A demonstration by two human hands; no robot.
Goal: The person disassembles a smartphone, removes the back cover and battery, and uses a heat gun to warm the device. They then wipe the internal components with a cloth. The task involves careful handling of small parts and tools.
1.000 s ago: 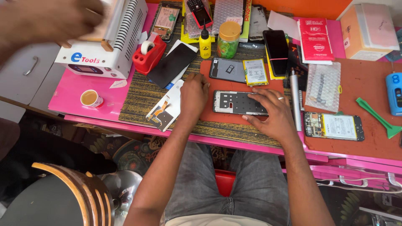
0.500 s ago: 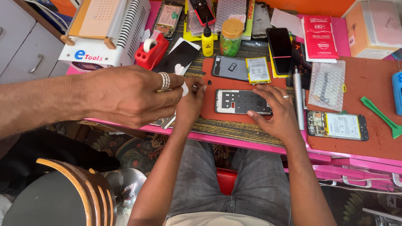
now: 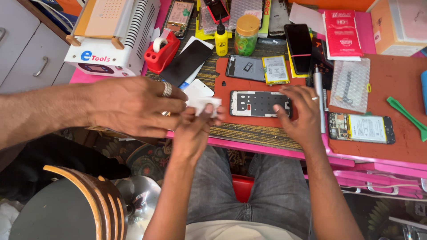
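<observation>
A small white wipe [image 3: 203,105] sits pinched between the fingertips of the person's left hand [image 3: 192,133], just left of the phone frame [image 3: 260,103] that lies flat on the red mat [image 3: 391,84]. A co-worker's hand [image 3: 133,106], wearing a ring, reaches in from the left of the frame and touches the same wipe with its fingers, so both have it in their grip. The left hand is raised off the worktop [image 3: 267,146], forearm rising from the lap, fingers closed round the wipe's lower edge. The right hand [image 3: 302,113] lies spread and open on the frame's right end, fingertips pressing it down, holding nothing closed. A silver pen tool [image 3: 318,95] lies just right of the frame, beside the right hand; beyond it an opened phone [image 3: 361,127]. Behind the frame lie a grey phone back [image 3: 242,67] and a battery [image 3: 275,70]. The worktop's pink front edge runs close below the frame, with a narrow strip of woven mat between.
</observation>
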